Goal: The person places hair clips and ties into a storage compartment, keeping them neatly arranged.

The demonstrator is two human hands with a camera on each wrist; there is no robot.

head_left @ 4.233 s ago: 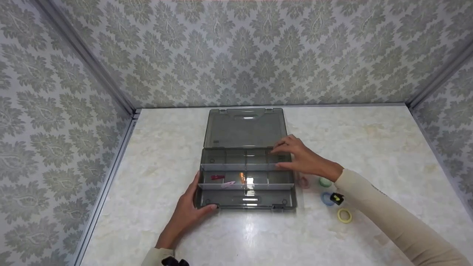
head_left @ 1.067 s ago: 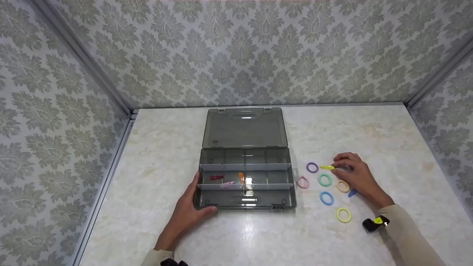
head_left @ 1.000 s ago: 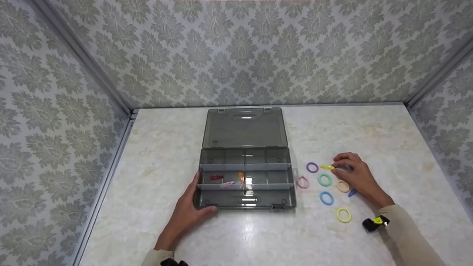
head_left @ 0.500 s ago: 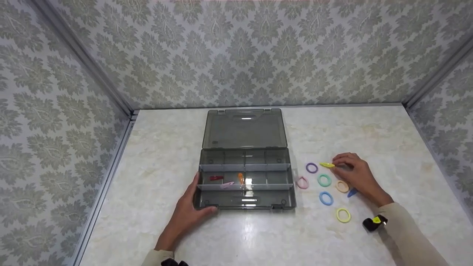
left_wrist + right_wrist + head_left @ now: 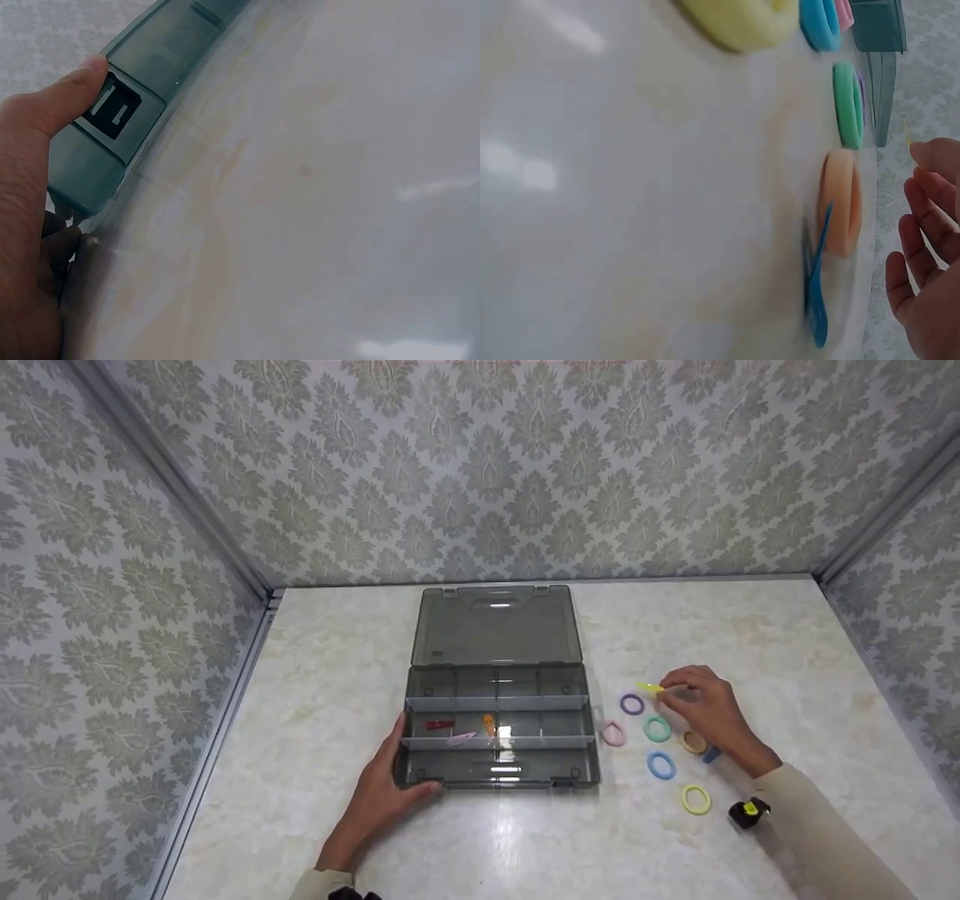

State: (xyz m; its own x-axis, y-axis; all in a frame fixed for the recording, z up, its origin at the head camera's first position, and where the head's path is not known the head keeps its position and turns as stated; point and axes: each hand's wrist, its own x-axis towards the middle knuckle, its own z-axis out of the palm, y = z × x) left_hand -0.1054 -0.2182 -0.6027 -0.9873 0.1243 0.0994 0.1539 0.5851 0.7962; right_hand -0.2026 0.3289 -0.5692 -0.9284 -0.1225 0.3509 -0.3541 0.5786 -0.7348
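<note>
My right hand (image 5: 709, 709) pinches a yellow hair clip (image 5: 649, 687) between thumb and fingers, just above the purple hair tie (image 5: 631, 704). In the right wrist view only a thin yellow tip shows past the thumb. My left hand (image 5: 381, 784) grips the front left corner of a grey see-through organizer box (image 5: 495, 769); in the left wrist view the thumb (image 5: 75, 94) lies beside its dark latch (image 5: 112, 105). Inside the box's middle row lie a red hair clip (image 5: 440, 725), a pink hair clip (image 5: 462, 739) and an orange hair clip (image 5: 489, 725).
Right of the box lie pink (image 5: 613, 733), green (image 5: 658, 729), blue (image 5: 661, 766), orange (image 5: 694, 742) and yellow (image 5: 696, 799) hair ties. A blue hair clip (image 5: 819, 300) leans against the orange tie. The raised lid (image 5: 496, 626) lies back toward the wall.
My right hand went from the box's back row to the yellow clip, pinched it, and has now lifted it slightly left and away. My left hand stays on the box.
</note>
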